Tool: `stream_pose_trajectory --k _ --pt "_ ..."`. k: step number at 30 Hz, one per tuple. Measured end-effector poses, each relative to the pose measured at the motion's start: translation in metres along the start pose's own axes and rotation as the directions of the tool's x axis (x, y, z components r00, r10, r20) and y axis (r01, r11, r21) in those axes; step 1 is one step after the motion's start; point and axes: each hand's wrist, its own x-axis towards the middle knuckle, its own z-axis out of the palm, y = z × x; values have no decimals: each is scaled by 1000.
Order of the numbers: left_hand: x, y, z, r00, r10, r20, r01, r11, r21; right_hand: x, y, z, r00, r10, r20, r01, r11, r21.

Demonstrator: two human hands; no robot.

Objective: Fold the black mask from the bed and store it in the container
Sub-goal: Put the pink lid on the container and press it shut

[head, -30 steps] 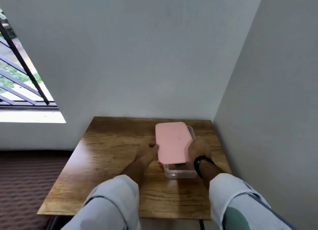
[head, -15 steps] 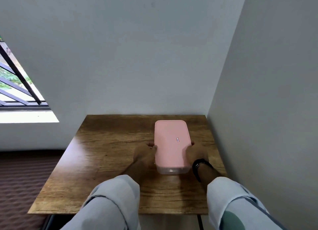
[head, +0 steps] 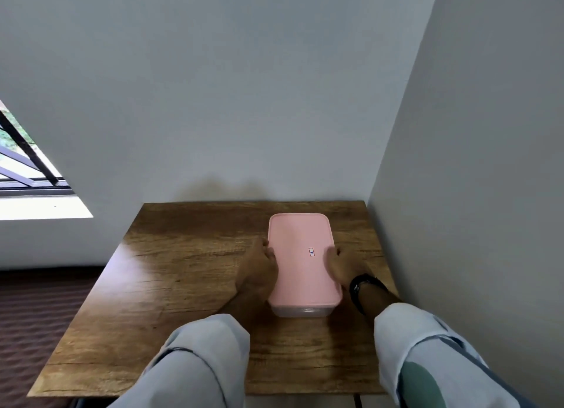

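A clear plastic container [head: 300, 311] stands on the right half of the wooden table [head: 171, 288], with a pink lid [head: 297, 261] lying flat and square on top of it. My left hand [head: 259, 268] presses against the lid's left edge, fingers curled on the rim. My right hand [head: 343, 265], with a black band at the wrist, grips the lid's right edge. The black mask is not visible; the lid hides the inside of the container.
The table sits in a corner, with a white wall [head: 244, 102] behind it and another wall [head: 473, 194] close on the right. A barred window [head: 21, 163] is at the left, and a dark ribbed surface [head: 33, 322] lies beside the table.
The pink lid, earlier tilted and offset over the container, has been lowered and now sits aligned on it. Both hands shifted to the lid's side edges.
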Motion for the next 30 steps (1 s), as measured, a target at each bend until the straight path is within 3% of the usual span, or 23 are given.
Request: stream_pose_trajectory --k 4,9,14,19,21,25,30 --pt "19 -4 1 1000 12 15 -12 1000 4 24 -21 6 993 -26 -115 37 995 90" --pt "24 -13 2 991 89 104 -90 996 3 35 -19 15 998 21 -62 -6 970 244" --pt "31 -11 3 984 126 124 -133 990 48 53 -27 11 997 50 -52 -44 992 118" --pt "34 -15 4 979 149 139 -159 985 66 61 -31 20 976 -42 -215 59 996 71" --pt "35 -15 4 977 162 136 -172 983 69 65 -30 18 983 -44 -181 70 987 143" --pt "34 -15 8 980 164 114 -174 981 84 76 -33 8 999 38 13 -41 952 303" --pt "30 -12 7 979 136 153 -158 976 148 62 -34 -1 998 41 51 -55 949 311"
